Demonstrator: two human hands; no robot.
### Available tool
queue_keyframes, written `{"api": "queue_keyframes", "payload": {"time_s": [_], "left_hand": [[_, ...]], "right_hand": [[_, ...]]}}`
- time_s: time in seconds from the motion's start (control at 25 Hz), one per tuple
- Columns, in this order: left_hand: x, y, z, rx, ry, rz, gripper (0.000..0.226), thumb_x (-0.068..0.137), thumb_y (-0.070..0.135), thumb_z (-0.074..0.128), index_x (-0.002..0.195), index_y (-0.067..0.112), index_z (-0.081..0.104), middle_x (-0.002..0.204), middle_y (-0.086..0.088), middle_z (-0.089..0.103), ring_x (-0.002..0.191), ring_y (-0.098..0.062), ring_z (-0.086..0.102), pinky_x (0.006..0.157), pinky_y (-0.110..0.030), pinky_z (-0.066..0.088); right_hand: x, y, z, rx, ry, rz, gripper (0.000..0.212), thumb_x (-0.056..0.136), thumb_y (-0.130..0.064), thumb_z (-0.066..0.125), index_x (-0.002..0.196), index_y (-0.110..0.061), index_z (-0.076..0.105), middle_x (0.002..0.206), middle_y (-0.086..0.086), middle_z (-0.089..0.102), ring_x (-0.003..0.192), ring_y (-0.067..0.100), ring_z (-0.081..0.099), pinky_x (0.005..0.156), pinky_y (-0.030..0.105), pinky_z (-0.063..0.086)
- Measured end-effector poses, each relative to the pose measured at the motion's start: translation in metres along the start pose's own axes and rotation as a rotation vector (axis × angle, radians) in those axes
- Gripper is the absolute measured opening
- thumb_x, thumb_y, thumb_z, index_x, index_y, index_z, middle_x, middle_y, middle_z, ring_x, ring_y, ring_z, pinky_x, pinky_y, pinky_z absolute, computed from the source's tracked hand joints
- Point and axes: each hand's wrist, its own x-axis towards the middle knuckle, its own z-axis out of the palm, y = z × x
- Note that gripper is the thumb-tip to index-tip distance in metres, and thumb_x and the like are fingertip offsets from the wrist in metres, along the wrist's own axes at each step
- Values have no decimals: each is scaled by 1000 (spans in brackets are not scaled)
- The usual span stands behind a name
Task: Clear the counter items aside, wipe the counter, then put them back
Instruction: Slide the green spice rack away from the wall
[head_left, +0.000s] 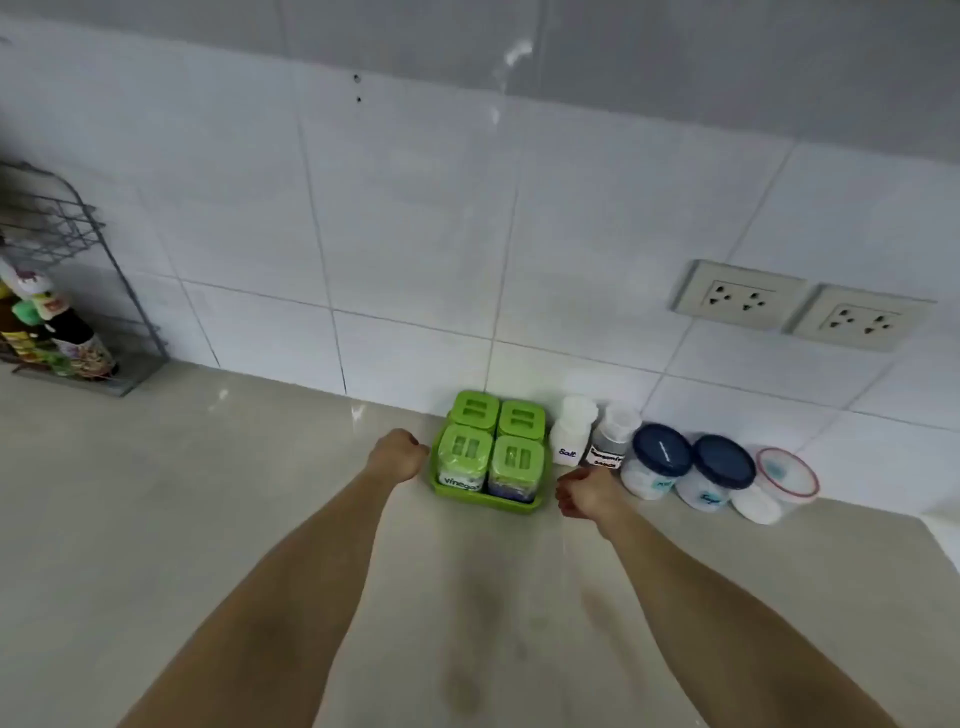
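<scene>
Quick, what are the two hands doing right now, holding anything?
Left hand: fingers curled, at the left side of the green plastic tray of green-lidded jars; a grip cannot be told.
Right hand: fingers curled beside the tray; likewise unclear.

green tray (453, 487), navy lids (662, 450)

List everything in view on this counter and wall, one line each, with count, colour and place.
green tray: 1, green, on the counter against the wall, between the two hands
green-lidded jars: 4, clear with green lids, standing in the green tray; one labelled vinegar
salt bottle: 1, white, right of the tray
seasoning bottle: 1, clear with white cap, right of the salt bottle
blue-lidded jars: 2, dark blue lids, further right
red-rimmed container: 1, clear, tilted, far right
wire rack: 1, grey, far left, holding sauce bottles
wall sockets: 2, beige, tiled wall
left hand: at the tray's left side
right hand: at the tray's right side
</scene>
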Motion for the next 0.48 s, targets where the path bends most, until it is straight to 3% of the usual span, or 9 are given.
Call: {"api": "queue_keyframes", "payload": {"time_s": [0.08,0.2,0.28,0.48], "left_hand": [[8,-7,12,-101,-28,-53,32,89,13,52,58,15,46,84,-23,61,81,-32,64,80,-38,54],[14,-13,30,-291,-84,-127,23,87,1,47,69,5,60,83,-22,61,73,-29,58,76,-40,55],[21,-13,36,-401,-76,-135,25,83,-5,44,86,-4,68,85,-25,65,74,-31,62,80,-45,57],[30,-14,40,-571,-57,-188,35,79,-16,39,98,-6,67,93,-25,66,86,-38,66,85,-53,56]], "right_hand": [[9,4,8,0,12,37,28,87,8,50,65,-8,54,77,20,56,65,27,54,66,38,50],[16,8,21,205,-2,105,31,89,13,46,67,-8,54,69,14,56,58,22,52,51,29,52],[23,6,24,301,5,102,31,89,16,44,71,-7,57,71,14,58,60,22,54,43,24,53],[33,9,29,360,11,92,30,83,25,44,80,0,60,85,17,60,65,26,55,46,25,54]]}}
